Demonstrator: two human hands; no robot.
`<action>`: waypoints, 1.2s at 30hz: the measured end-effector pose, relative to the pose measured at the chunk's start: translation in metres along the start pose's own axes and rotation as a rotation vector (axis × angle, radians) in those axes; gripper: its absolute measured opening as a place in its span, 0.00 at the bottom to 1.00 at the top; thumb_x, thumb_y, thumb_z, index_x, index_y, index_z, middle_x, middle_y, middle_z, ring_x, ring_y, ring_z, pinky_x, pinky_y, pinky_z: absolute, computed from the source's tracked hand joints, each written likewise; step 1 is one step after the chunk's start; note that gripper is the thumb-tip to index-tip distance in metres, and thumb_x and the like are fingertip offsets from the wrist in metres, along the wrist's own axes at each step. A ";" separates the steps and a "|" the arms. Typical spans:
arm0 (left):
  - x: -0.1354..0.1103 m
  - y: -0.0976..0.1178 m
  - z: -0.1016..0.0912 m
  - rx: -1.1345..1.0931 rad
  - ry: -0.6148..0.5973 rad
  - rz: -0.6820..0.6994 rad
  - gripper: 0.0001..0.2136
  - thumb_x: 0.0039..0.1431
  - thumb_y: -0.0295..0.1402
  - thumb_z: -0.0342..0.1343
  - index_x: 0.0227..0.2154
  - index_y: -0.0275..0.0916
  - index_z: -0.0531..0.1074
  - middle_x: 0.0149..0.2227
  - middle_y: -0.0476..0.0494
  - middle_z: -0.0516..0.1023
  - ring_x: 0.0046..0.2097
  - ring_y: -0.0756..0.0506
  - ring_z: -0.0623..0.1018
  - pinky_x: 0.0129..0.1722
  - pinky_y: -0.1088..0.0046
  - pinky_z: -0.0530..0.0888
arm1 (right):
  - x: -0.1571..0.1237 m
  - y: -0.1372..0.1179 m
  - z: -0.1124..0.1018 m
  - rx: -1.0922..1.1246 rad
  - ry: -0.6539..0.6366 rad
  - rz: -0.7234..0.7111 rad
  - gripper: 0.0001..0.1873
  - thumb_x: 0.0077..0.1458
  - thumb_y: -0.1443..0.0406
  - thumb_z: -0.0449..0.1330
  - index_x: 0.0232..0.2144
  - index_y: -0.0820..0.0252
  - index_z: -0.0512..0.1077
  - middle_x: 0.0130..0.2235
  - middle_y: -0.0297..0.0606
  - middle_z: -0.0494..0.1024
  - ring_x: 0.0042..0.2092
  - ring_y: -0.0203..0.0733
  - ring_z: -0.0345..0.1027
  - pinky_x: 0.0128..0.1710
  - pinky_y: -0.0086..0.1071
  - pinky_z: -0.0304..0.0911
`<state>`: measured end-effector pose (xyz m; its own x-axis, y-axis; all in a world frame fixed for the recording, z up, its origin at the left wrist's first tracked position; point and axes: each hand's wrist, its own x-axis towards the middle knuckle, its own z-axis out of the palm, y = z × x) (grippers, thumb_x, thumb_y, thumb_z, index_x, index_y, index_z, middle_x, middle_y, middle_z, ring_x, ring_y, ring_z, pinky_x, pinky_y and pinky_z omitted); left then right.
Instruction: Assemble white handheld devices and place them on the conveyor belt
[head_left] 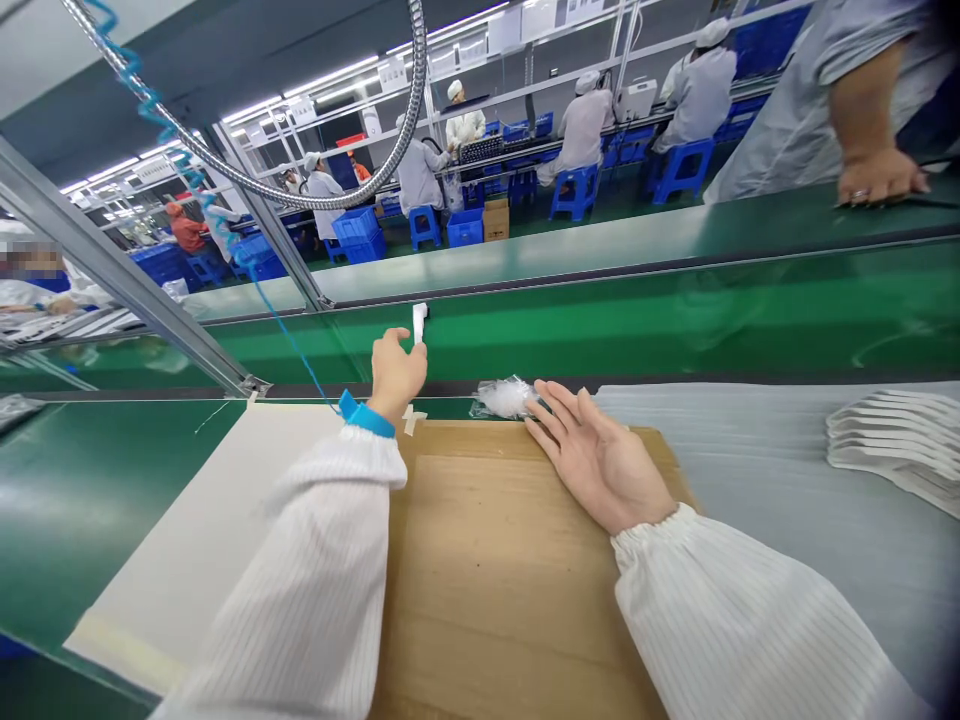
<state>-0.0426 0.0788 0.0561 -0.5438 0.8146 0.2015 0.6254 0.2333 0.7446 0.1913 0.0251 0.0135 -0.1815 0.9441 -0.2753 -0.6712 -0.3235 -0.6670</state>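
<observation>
My left hand (399, 372), with a blue wrist strap (367, 414) round its wrist, reaches over the near edge of the green conveyor belt. Its fingers are apart and slightly bent. Right by its fingertips is a small white plastic piece (419, 322) with a wider top end; the lower end meets my hand, and I cannot tell whether they touch. My right hand (604, 462) is open, palm turned up and fingers stretched. Next to its fingertips lies a crumpled clear plastic bag (505, 397). Below both hands is a brown cardboard sheet (480, 560).
White paper (225, 520) is taped down at left. Grey foam sheeting (750, 440) at right bears stacked curved white parts (892, 440). A metal post (135, 270) and flexible metal hose (337, 200) stand near. A co-worker's hand (877, 178) rests on the far ledge.
</observation>
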 end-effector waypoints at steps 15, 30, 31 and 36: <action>-0.087 -0.009 0.037 0.150 -0.365 0.501 0.15 0.67 0.31 0.50 0.52 0.43 0.75 0.59 0.45 0.76 0.60 0.42 0.72 0.62 0.59 0.65 | 0.003 -0.006 -0.003 0.029 0.165 0.006 0.12 0.66 0.60 0.55 0.37 0.53 0.79 0.59 0.32 0.74 0.53 0.37 0.72 0.45 0.25 0.75; -0.093 -0.025 0.037 0.487 -0.087 0.332 0.12 0.68 0.30 0.45 0.45 0.38 0.74 0.46 0.35 0.77 0.52 0.35 0.73 0.51 0.57 0.68 | 0.017 -0.009 -0.004 0.013 0.020 0.028 0.03 0.58 0.67 0.64 0.34 0.54 0.78 0.47 0.35 0.78 0.40 0.34 0.71 0.37 0.23 0.73; -0.093 -0.026 0.038 0.435 -0.059 0.326 0.13 0.67 0.30 0.47 0.48 0.37 0.73 0.48 0.35 0.77 0.53 0.36 0.73 0.52 0.57 0.67 | 0.016 -0.008 -0.005 0.009 0.036 0.018 0.06 0.55 0.70 0.65 0.35 0.53 0.78 0.47 0.34 0.78 0.40 0.34 0.71 0.37 0.23 0.73; -0.099 -0.032 0.029 0.307 0.007 0.333 0.19 0.64 0.29 0.51 0.58 0.34 0.66 0.62 0.32 0.68 0.64 0.36 0.66 0.64 0.54 0.60 | 0.012 -0.003 -0.010 -0.074 0.057 -0.026 0.27 0.40 0.82 0.68 0.40 0.52 0.78 0.51 0.32 0.76 0.44 0.32 0.72 0.41 0.20 0.72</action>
<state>0.0078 0.0060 -0.0059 -0.2883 0.8684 0.4035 0.9033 0.1068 0.4155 0.1980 0.0362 0.0054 -0.1222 0.9477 -0.2950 -0.6196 -0.3050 -0.7232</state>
